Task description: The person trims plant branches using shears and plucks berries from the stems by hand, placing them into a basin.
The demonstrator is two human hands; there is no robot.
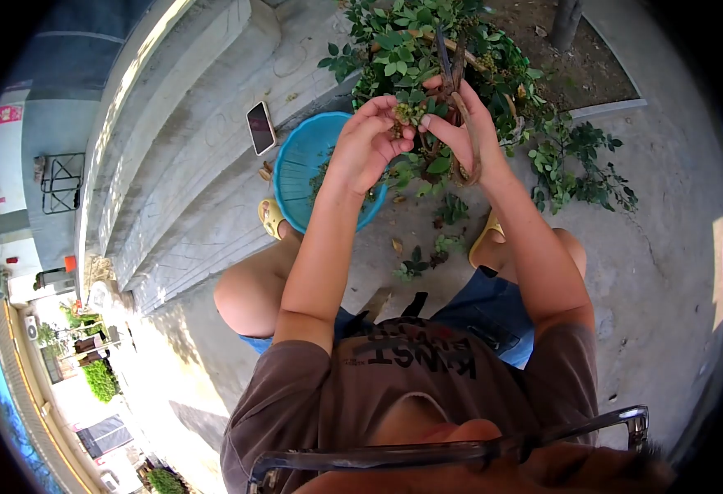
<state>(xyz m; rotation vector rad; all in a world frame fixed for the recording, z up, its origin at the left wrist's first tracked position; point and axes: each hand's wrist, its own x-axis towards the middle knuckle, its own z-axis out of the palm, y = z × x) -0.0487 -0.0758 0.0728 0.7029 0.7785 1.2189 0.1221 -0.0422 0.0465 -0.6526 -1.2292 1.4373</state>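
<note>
My left hand (366,142) has its fingers closed around a small cluster of green berries (409,114) on a leafy stem. Close beside it, my right hand (467,136) holds old scissors with brown, curved handles (470,160), and their dark blades point away from me. The right thumb reaches toward the berry cluster. Just beyond both hands is a large heap of leafy branches (394,49), partly inside a container whose rim mostly hides under leaves. A blue plastic basin (296,169) stands below my left forearm, with green pickings in it.
A phone (260,128) lies on the concrete steps (205,123) at left. Cut branches (584,160) spread over the ground at right, near a soil bed with a tree trunk (566,23). Loose leaves (413,263) lie between my feet, which wear yellow sandals (271,217).
</note>
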